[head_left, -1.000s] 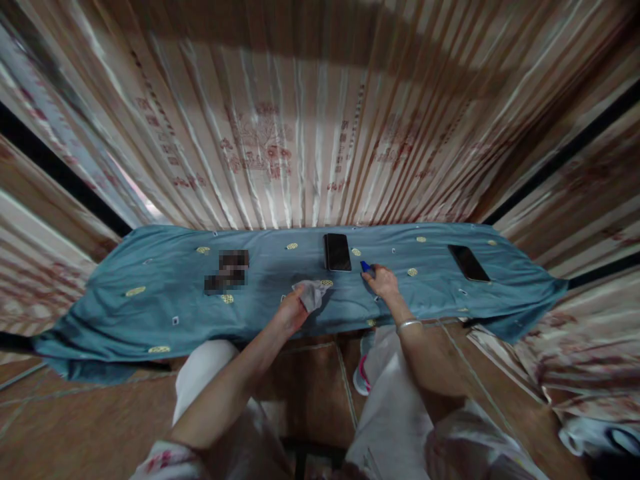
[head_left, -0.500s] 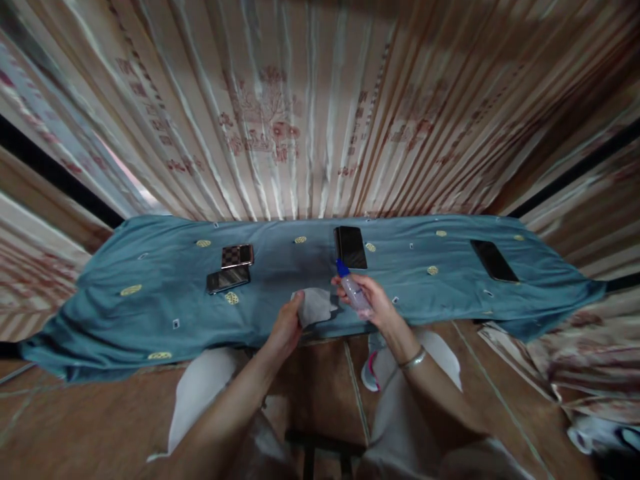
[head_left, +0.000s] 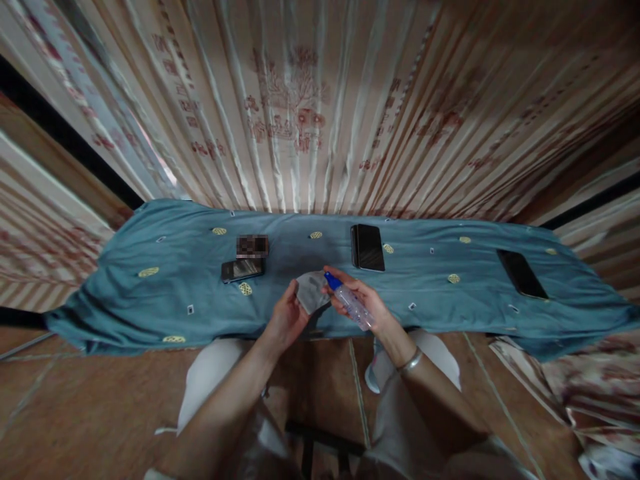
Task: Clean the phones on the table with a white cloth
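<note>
Presently seated at near edge of long table draped in blue cloth (head_left: 150, 293), knees under the overhang. Left hand (head_left: 286, 319) closed on a pale wiping cloth (head_left: 311, 291), pinched between thumb and fingers, raised just over the near-centre of the table. Right hand (head_left: 367, 308) wrapped round a small clear spray bottle (head_left: 350, 301), blue nozzle pointing left, tip touching or just beside the wiping cloth; cannot tell which. Bracelet (head_left: 411, 361) on right wrist. Open cloth surface left of the hands and between centre and right end. Black phone (head_left: 369, 247) lying flat just beyond the bottle, toward far edge. Two smaller phones (head_left: 243, 269) far left of centre, one blurred. Another dark phone (head_left: 522, 274) well apart near right end. Pleated curtain (head_left: 310, 133) hanging close behind far edge. Tiled floor (head_left: 90, 407) near.
</note>
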Demonstrator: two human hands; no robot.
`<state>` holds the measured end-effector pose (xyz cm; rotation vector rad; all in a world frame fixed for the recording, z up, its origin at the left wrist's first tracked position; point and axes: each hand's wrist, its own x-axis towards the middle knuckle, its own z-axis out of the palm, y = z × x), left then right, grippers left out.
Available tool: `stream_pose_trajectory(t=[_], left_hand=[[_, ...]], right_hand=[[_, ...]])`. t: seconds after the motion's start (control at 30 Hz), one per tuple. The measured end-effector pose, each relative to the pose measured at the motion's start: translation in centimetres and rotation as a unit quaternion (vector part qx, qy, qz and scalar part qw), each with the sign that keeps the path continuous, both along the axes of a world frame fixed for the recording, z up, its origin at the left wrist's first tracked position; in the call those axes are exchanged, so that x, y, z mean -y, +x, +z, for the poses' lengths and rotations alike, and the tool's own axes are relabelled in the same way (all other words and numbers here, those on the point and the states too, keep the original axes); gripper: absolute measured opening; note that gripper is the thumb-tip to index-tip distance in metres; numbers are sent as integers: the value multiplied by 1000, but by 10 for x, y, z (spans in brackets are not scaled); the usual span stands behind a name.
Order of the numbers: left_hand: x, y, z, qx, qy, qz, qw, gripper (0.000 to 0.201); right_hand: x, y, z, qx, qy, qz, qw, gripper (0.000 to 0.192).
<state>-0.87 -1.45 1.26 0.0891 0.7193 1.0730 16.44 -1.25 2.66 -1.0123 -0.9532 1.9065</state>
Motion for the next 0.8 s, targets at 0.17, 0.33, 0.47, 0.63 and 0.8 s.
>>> stream_pose_trajectory(t=[0.17,0.33,0.47,0.63,0.8], left_hand=[[-2,3,5,13,34,7,999,51],[-5,4,3,6,17,38,999,48],[-8,3,-2,3,3,51,999,45],[-9,2,-2,7,0,47,999,47],[-7,2,-4,14,11,40,999,45]], right_hand=[[-5,-11,-15,65,86,9,994,63],[-5,-22,-29,363,311,-13,878,51],[-3,-30,-29,486,390,7,782,48],[-4,-34,-29,521,404,20,752,48],[-4,-34,-28,549,400,26,733,45]])
